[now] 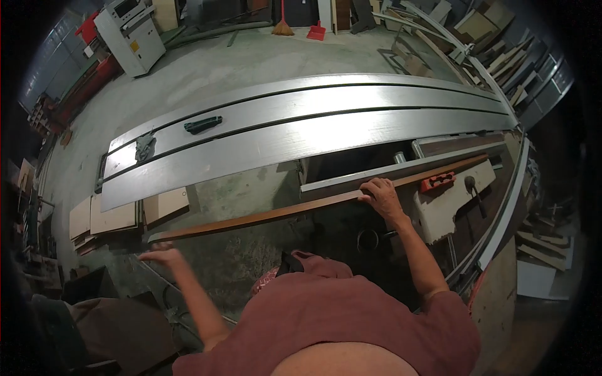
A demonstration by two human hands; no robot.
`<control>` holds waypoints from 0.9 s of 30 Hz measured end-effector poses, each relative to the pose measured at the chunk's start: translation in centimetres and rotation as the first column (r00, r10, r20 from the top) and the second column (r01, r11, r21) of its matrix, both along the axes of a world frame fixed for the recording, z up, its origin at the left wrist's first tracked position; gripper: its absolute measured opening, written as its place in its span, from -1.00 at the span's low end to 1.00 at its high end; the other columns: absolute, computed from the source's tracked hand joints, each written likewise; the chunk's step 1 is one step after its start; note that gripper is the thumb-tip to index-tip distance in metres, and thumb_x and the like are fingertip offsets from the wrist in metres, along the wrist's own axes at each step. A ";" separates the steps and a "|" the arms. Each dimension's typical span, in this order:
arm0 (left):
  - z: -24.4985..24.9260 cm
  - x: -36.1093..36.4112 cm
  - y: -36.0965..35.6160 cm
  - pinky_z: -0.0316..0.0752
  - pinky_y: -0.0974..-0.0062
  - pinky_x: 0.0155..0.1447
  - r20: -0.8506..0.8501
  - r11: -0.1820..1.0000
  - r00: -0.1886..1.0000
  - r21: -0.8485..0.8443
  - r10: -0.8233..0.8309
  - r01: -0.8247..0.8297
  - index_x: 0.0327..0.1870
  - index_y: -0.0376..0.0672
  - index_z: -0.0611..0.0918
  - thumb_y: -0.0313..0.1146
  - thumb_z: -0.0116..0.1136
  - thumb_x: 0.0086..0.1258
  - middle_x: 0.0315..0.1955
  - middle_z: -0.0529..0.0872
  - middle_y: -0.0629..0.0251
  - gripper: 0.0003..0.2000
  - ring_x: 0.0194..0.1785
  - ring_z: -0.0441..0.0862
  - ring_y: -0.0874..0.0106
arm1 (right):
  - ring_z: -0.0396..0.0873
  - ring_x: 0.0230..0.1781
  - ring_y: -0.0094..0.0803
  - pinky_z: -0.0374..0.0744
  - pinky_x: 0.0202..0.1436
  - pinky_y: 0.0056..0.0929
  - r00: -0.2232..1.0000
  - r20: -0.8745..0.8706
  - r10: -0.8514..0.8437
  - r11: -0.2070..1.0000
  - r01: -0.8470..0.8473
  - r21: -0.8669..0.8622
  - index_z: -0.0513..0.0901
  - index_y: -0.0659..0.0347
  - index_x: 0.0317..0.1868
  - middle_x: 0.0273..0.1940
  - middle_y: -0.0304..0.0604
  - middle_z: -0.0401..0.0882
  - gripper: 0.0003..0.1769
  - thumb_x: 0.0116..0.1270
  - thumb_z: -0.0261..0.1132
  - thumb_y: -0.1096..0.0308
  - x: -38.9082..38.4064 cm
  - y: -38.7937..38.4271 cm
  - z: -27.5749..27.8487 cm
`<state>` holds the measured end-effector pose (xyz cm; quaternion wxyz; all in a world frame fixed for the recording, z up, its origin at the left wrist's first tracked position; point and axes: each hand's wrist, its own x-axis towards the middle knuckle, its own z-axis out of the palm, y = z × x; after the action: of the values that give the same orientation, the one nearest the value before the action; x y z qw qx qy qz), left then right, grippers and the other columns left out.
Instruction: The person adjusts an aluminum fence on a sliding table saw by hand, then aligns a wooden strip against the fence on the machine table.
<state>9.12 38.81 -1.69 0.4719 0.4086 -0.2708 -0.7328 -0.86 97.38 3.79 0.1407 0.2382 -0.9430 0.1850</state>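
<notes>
head view: a long wood strip [276, 213] slants across the work area, its right stretch between a metal rail [351, 175] and a beige board [453, 210], its left end out over the floor. the right hand [380, 195] pinches it partway along, fingers close together and curled over the top, probably to steady that side. the left hand [162, 255] is just below the free end, fingers held out straight and thumb raised; blur hides whether it touches. likely it is there because nothing else bears that end. a red block [437, 182] sits on the board beside the strip. a rag [145, 148] and green tool [203, 125] lie across the metal table [276, 141], seemingly parked clear of the strip.
</notes>
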 end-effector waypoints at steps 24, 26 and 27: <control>6.6 -1.2 -19.7 0.47 0.15 0.15 0.001 0.900 0.938 -0.278 -0.348 0.334 0.32 -0.33 0.01 0.18 -0.30 0.35 0.14 0.38 -0.02 -0.25 0.08 0.48 0.03 | 0.48 -0.18 -0.30 0.35 0.02 -0.30 0.999 0.034 -0.012 1.000 0.011 0.030 0.56 0.09 -0.23 -0.29 -0.24 0.51 -0.65 0.04 0.32 0.08 0.0 -0.3 0.2; 6.7 -1.0 -19.2 0.46 0.18 0.16 0.020 0.882 0.921 -0.279 -0.389 0.379 0.31 -0.33 0.05 0.18 -0.28 0.34 0.14 0.39 -0.01 -0.25 0.07 0.48 0.06 | 0.48 -0.18 -0.31 0.35 0.02 -0.31 0.999 0.028 -0.015 0.999 0.014 0.032 0.56 0.09 -0.23 -0.29 -0.24 0.51 -0.65 0.04 0.33 0.09 0.0 -0.3 0.2; 6.8 -0.6 -18.8 0.43 0.17 0.19 0.143 0.830 0.887 -0.314 -0.439 0.461 0.31 -0.32 0.06 0.16 -0.29 0.36 0.17 0.35 -0.01 -0.28 0.12 0.43 0.04 | 0.49 -0.17 -0.31 0.35 0.03 -0.31 1.000 0.023 -0.019 0.999 0.018 0.038 0.55 0.09 -0.23 -0.29 -0.24 0.51 -0.65 0.03 0.33 0.10 0.1 -0.3 0.2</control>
<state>8.56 19.99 5.09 0.3403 0.2692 -0.4965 -0.7518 -0.81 97.07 4.00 0.1269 0.2297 -0.9501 0.1688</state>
